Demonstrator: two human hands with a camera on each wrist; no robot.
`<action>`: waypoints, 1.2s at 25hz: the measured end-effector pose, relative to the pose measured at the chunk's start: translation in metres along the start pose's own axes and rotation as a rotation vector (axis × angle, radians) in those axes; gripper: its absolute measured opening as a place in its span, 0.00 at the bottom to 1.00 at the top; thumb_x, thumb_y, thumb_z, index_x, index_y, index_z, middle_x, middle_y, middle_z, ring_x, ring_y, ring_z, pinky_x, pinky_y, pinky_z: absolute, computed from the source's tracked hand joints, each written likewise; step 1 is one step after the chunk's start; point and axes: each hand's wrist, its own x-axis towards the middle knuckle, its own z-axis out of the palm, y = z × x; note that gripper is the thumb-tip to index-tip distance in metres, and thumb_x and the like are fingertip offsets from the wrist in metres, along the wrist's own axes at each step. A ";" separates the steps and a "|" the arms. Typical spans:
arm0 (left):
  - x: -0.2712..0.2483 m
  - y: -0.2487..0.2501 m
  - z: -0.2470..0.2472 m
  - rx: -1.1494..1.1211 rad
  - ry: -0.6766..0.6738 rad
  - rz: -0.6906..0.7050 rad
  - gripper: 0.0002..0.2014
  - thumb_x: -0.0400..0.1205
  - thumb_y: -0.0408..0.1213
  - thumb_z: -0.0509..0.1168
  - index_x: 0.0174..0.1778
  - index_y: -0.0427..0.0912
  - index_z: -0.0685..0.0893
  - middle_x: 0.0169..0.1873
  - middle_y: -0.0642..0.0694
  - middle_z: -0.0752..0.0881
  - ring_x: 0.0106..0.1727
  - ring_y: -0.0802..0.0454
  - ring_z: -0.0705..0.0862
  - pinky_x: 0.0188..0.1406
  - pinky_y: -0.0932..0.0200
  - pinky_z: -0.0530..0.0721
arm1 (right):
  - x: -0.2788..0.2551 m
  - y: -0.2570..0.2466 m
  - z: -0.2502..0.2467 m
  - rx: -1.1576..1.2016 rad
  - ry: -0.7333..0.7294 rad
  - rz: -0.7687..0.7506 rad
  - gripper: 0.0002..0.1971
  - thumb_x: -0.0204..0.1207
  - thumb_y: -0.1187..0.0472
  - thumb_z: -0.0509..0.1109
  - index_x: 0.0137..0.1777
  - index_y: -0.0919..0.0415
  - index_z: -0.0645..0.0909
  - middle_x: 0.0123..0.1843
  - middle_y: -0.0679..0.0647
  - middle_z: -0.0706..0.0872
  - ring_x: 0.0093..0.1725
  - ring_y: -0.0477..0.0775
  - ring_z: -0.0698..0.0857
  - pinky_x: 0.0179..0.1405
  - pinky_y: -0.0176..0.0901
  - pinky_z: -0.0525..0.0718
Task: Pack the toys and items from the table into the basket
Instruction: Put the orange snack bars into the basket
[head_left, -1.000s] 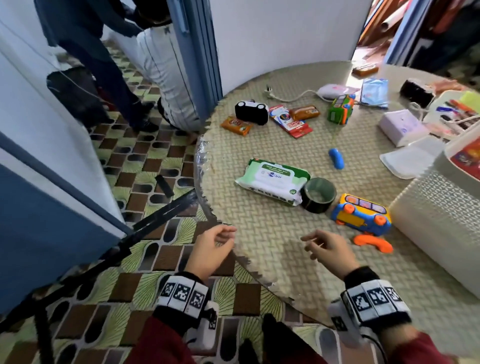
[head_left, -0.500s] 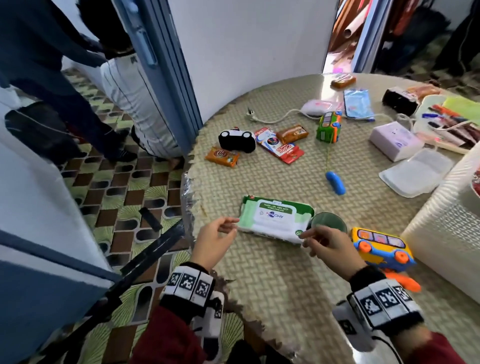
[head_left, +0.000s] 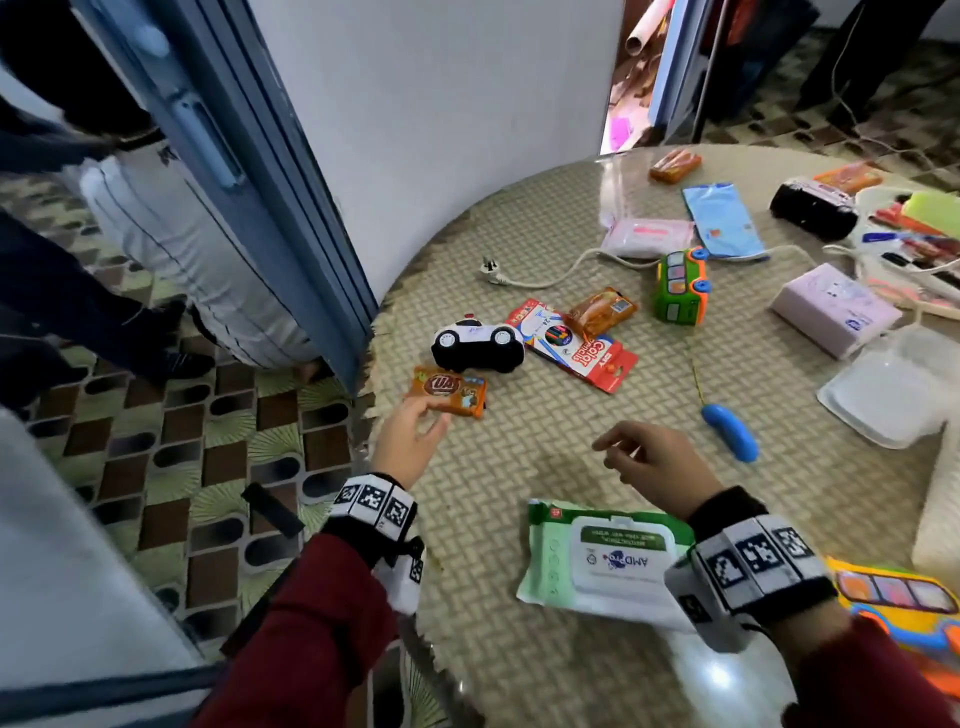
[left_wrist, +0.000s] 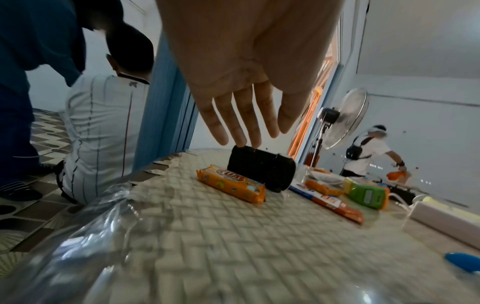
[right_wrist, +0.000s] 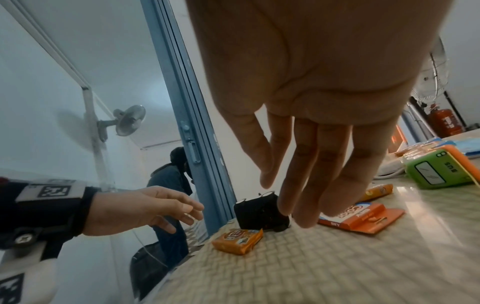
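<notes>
Overhead first, head view. Left hand (head_left: 410, 441) reaches out near the table (head_left: 519, 675) rim, fingers loosely extended, holding nothing; fingertips sit at the near edge of the orange snack pack (head_left: 450, 391), contact cannot be confirmed from here. Right hand (head_left: 657, 462) hovers above bare mat, fingers relaxed and slightly bent, empty. Black-and-white toy car (head_left: 478, 345) lies just behind the snack pack, touching or nearly so. Red pencil box (head_left: 574, 343) sits beside the car, with a second orange packet (head_left: 600, 310) overlapping its far end. Green toy bus (head_left: 680, 286) stands farther back; blue oblong toy (head_left: 730, 432) lies to the right of the right hand with open mat between. Green wipes pack (head_left: 597, 561) lies partly under the right wrist, close to the near rim. Only a white corner of the basket (head_left: 940, 519) shows at the right edge. Open mat lies between the two hands.

Left wrist view: fingers (left_wrist: 233, 115) straight and spread, above the snack pack (left_wrist: 231, 183) and car (left_wrist: 261, 168), gap visible beneath them. Table rim curves close on the left.

Right wrist view: fingers (right_wrist: 306, 174) hang straight, empty, above the mat in front of the pencil box (right_wrist: 361, 218). Left hand (right_wrist: 145, 207) hangs over the rim, apart from the snack pack (right_wrist: 237, 239).
</notes>
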 end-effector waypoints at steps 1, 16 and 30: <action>0.022 -0.010 -0.001 0.034 -0.046 0.034 0.11 0.82 0.37 0.67 0.60 0.41 0.84 0.58 0.46 0.85 0.59 0.49 0.83 0.58 0.53 0.83 | 0.011 -0.002 0.002 -0.027 0.008 0.012 0.09 0.76 0.69 0.66 0.46 0.55 0.85 0.38 0.55 0.88 0.31 0.40 0.80 0.34 0.30 0.73; 0.107 -0.052 0.014 0.577 -0.334 0.072 0.31 0.71 0.59 0.72 0.70 0.55 0.78 0.66 0.46 0.73 0.69 0.46 0.68 0.64 0.53 0.58 | 0.094 0.004 0.014 -0.090 -0.097 0.226 0.09 0.77 0.67 0.65 0.48 0.54 0.84 0.44 0.57 0.88 0.38 0.50 0.82 0.45 0.44 0.79; 0.087 0.012 0.027 -0.094 -0.188 0.089 0.16 0.72 0.55 0.73 0.50 0.59 0.78 0.43 0.58 0.89 0.46 0.56 0.88 0.48 0.52 0.85 | 0.206 0.042 -0.029 -0.385 0.091 0.204 0.17 0.76 0.66 0.65 0.65 0.61 0.79 0.63 0.63 0.79 0.63 0.65 0.77 0.61 0.50 0.75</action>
